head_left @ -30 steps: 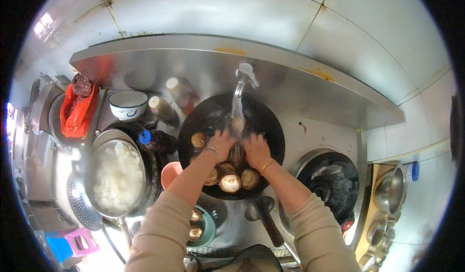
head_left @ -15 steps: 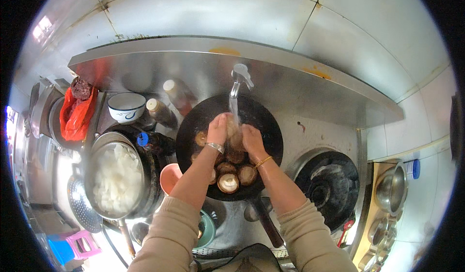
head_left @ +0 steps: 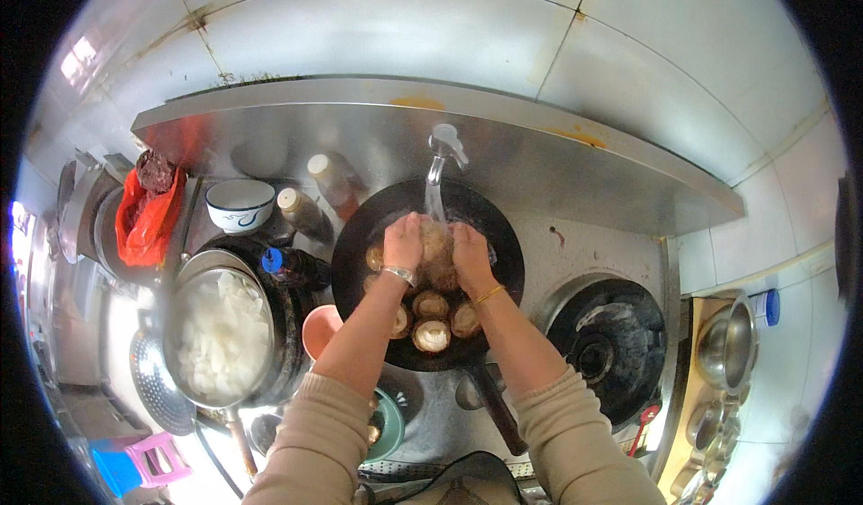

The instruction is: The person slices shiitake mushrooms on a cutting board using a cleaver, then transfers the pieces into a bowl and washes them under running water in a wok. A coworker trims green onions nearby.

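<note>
Side by side over a black wok, my left hand and my right hand close from both sides around a brown mushroom. Water runs onto it from a metal tap, blurring its outline. My fingertips are partly hidden by the water and the mushroom. Several more brown mushrooms lie in the wok below my hands; one near the handle turns its pale underside up. The wok's long handle points toward me, between my forearms.
To the left, a pan holds white slices in cloudy liquid, near a white bowl, bottles and a pink cup. A green bowl is partly under my left arm. A black burner sits at right; metal bowls stand beyond.
My hands have drawn slightly closer together around the mushroom under the stream. The mushrooms near the handle have shifted a little in the wok. The whole view has moved slightly.
</note>
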### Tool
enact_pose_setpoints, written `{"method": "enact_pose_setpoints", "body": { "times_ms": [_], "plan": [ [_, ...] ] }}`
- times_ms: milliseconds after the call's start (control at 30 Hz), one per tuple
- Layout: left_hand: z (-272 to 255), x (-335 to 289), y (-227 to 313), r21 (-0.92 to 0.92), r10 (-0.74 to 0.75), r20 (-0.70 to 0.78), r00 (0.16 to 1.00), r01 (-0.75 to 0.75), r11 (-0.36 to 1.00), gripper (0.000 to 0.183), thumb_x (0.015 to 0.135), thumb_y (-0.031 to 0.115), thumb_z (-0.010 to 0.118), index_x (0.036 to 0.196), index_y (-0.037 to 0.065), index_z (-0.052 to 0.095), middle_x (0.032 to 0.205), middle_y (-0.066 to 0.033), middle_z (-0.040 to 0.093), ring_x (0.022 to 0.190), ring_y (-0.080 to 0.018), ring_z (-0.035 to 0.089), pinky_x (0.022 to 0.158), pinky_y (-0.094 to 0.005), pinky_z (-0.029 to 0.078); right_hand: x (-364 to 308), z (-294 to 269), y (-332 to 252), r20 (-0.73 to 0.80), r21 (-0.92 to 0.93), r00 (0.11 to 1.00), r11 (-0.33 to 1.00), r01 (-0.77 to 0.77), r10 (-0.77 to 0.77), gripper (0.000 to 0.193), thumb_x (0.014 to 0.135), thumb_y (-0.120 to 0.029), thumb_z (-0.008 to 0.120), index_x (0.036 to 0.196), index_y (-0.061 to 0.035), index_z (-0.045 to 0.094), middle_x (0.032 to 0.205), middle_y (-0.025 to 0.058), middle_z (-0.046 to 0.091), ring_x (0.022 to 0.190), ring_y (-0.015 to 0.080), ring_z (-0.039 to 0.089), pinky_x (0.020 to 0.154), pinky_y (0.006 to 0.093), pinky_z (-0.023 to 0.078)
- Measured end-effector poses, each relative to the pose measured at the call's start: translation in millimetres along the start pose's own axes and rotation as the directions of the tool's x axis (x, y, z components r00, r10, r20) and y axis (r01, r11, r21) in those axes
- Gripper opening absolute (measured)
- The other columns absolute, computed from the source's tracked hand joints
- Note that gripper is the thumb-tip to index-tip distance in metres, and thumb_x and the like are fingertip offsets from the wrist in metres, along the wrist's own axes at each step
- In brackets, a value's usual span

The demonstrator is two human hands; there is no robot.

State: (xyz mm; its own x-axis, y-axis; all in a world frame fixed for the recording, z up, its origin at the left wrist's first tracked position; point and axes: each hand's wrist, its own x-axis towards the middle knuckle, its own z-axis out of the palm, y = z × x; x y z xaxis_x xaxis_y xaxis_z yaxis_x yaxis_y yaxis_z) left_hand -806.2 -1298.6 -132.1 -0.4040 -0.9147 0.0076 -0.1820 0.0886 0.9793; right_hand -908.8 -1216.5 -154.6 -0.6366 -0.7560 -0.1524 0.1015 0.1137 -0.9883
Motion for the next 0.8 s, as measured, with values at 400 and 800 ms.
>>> {"method": "enact_pose_setpoints", "body": {
  "times_ms": [400, 800],
  "plan": [
    [12, -12, -5, 0.154, 0.291, 0.098, 0.952, -0.303, 0.940, 0.026, 0.092, 0.024, 0.055, 0.106, 0.003, 0.058, 0.087, -0.0099, 0.060, 0.081, -0.0242, 0.057, 0.078, -0.0312, 0.046, -9, 3, -38, 0.104, 0.582, 0.963, 0.769, -0.263, 0.250, 0.033, 0.092, -0.026, 0.056, 0.112, -0.0004, 0.055, 0.102, 0.0086, 0.060, 0.088, 0.0187, 0.059, 0.075, 0.0312, 0.050],
    [12, -6, 10, 0.182, 0.298, 0.234, 0.925, -0.343, 0.922, 0.031, 0.090, 0.021, 0.046, 0.108, 0.000, 0.060, 0.102, -0.0200, 0.062, 0.098, -0.0318, 0.058, 0.085, -0.0376, 0.044, -18, 33, -23, -0.053, 0.709, 0.967, 0.692, -0.138, 0.248, 0.036, 0.088, -0.021, 0.061, 0.119, -0.0071, 0.049, 0.106, 0.0073, 0.058, 0.098, 0.0184, 0.056, 0.083, 0.0323, 0.048]
  ]
}}
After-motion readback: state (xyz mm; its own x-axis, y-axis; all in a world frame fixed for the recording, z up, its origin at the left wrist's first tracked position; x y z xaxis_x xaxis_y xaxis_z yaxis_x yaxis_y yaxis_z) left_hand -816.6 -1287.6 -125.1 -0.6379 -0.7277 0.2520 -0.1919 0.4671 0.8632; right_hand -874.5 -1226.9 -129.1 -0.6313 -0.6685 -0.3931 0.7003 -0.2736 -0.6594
